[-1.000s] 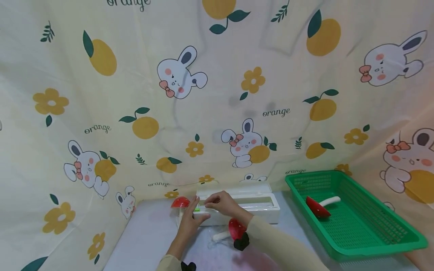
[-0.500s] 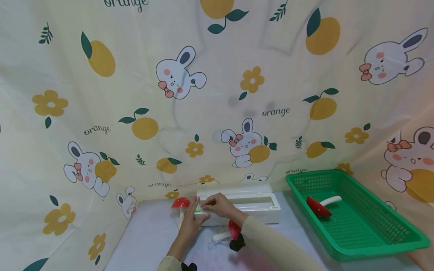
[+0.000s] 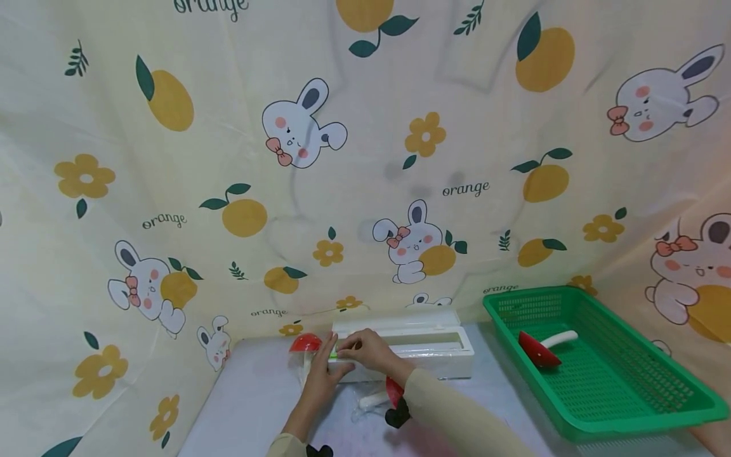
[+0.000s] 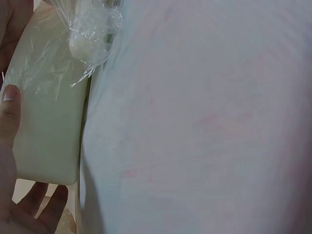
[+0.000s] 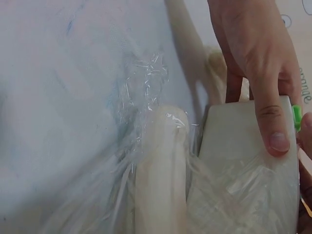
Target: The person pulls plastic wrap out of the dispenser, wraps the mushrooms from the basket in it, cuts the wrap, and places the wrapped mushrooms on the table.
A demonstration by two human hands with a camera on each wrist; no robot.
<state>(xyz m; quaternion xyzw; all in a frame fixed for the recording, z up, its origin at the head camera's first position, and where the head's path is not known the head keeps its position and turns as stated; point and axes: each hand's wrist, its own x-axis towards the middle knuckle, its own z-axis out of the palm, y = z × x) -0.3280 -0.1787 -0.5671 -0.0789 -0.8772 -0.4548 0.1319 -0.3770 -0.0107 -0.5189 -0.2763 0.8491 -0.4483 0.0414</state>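
A long white cling film box (image 3: 422, 366) stands at the back of the table with its lid (image 3: 400, 318) up. My left hand (image 3: 322, 374) grips its left end, thumb on the front face. The right hand (image 3: 371, 352) has curled fingers at the same end, beside a green slider (image 5: 297, 118); whether they pinch film or slider is hidden. Clear film drapes over the box front in the right wrist view. Before the box lies a film-wrapped mushroom-shaped thing, red cap (image 3: 394, 390) and white stem (image 5: 161, 165), partly behind my right forearm.
Left of the box, another red-capped mushroom shape (image 3: 305, 343) stands in clear film. A green basket (image 3: 634, 387) sits on the right, holding a third red-capped one (image 3: 539, 352) with a white stem. A patterned cloth (image 3: 365, 158) hangs close behind the table.
My right hand has shifted slightly left along the box toward the green slider, and its forearm now covers more of the wrapped red cap. The left hand keeps its grip.
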